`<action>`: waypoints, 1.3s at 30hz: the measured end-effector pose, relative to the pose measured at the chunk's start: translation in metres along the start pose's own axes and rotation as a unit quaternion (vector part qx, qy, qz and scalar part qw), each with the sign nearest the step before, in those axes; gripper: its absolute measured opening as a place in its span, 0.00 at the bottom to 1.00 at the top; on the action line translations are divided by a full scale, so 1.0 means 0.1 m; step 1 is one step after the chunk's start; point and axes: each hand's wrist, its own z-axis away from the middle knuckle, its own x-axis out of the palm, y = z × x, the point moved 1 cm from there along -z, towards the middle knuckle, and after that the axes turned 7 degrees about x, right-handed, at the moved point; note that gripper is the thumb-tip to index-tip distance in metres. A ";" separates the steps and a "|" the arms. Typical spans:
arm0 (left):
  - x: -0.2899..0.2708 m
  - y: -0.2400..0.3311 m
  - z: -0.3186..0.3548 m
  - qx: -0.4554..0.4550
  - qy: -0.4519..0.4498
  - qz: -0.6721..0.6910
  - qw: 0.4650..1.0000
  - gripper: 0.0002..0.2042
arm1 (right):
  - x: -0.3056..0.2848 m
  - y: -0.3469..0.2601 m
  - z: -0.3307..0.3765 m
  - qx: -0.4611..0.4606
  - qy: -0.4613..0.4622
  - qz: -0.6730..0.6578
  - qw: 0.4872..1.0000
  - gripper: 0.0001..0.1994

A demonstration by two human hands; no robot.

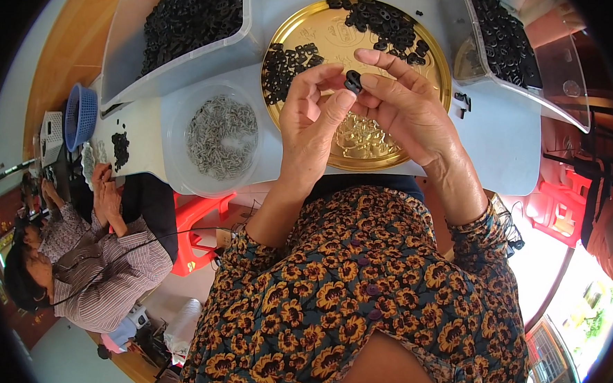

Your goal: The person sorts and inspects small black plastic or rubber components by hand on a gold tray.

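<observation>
Nearest to the camera, both forearms come up from the flower-pattern blouse and meet above the front edge of the bench (509, 153). The left hand (310, 126) and the right hand (401, 103) are raised close together, and their fingers (335, 106) are closed on one small black plastic part (353, 81), which is pinched between the fingertips of the two hands, in the air over the gold tray (435, 49).

To do this step well, I think the part should be held by its edges, so that its middle stays free and visible, and the pressure should be light but steady, because such a small piece can slip and fall easily. It helps to keep the hands over the tray, so a dropped piece lands there and not on the floor.

Under the hands, the tray holds two heaps of black parts (289, 66), one at the left and one at the far side. Just left of the tray stands a round clear bowl (176, 157) with small grey metal pieces (223, 135). Further away, a clear bin (131, 37) at the left and another clear bin (476, 58) at the right are full of similar black parts. At the far left, another person (101, 264) works at the same bench.
</observation>
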 end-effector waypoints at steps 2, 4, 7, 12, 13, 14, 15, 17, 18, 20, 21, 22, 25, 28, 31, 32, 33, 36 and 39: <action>-0.01 0.05 -0.04 -0.012 -0.041 0.034 0.999 0.14 | 0.03 -0.01 0.03 0.038 -0.022 -0.011 0.999 0.21; -0.02 0.05 -0.06 -0.025 -0.083 0.069 0.994 0.14 | 0.04 -0.01 0.05 0.044 -0.025 -0.024 0.998 0.22; -0.04 0.02 -0.06 -0.026 -0.124 0.078 0.989 0.15 | 0.10 0.01 0.07 0.047 -0.041 -0.056 0.996 0.24; 0.01 -0.02 -0.02 0.036 -0.083 0.081 0.993 0.10 | 0.22 0.05 0.12 0.048 -0.030 -0.091 0.994 0.27; 0.01 -0.01 -0.02 0.037 -0.082 0.080 0.993 0.10 | 0.23 0.06 0.12 0.045 -0.034 -0.093 0.994 0.27; 0.03 0.01 -0.02 0.046 -0.082 0.078 0.993 0.10 | 0.23 0.07 0.13 0.042 -0.038 -0.094 0.994 0.27; 0.03 0.02 -0.02 0.055 -0.081 0.075 0.992 0.09 | 0.24 0.06 0.13 0.042 -0.038 -0.094 0.994 0.27; 0.01 -0.01 -0.05 0.069 -0.088 0.074 0.991 0.09 | 0.26 0.05 0.14 0.036 -0.030 -0.071 0.996 0.28; 0.00 -0.02 -0.06 0.083 -0.096 0.073 0.989 0.09 | 0.26 0.05 0.13 0.036 -0.030 -0.071 0.996 0.28; -0.01 -0.02 -0.07 0.081 -0.099 0.077 0.989 0.09 | 0.27 0.05 0.13 0.028 -0.027 -0.052 0.998 0.28; -0.02 -0.02 -0.07 0.079 -0.103 0.081 0.988 0.09 | 0.26 0.03 0.13 0.027 -0.027 -0.053 0.998 0.28; -0.02 -0.02 -0.07 0.078 -0.103 0.081 0.988 0.09 | 0.25 0.02 0.13 0.034 -0.032 -0.044 0.998 0.28; -0.01 -0.01 -0.06 0.071 -0.117 0.077 0.988 0.10 | 0.24 0.00 0.14 0.018 -0.023 -0.019 0.999 0.27; 0.00 0.01 -0.07 0.054 -0.093 0.107 0.988 0.12 | 0.24 -0.02 0.16 -0.029 0.002 0.037 0.999 0.26; -0.04 0.01 -0.09 0.060 -0.138 0.110 0.982 0.14 | 0.25 -0.03 0.19 -0.077 0.013 0.090 0.993 0.25; -0.03 0.01 -0.09 0.064 -0.140 0.114 0.982 0.13 | 0.26 -0.03 0.20 -0.101 0.011 0.105 0.989 0.25; -0.03 0.01 -0.09 0.068 -0.142 0.117 0.981 0.13 | 0.26 -0.03 0.21 -0.101 0.012 0.104 0.989 0.25; -0.04 -0.01 -0.10 0.079 -0.141 0.113 0.980 0.12 | 0.26 -0.01 0.22 -0.109 0.006 0.087 0.990 0.25; -0.02 0.01 -0.09 0.063 -0.136 0.138 0.979 0.12 | 0.27 -0.01 0.23 -0.112 0.009 0.079 0.991 0.24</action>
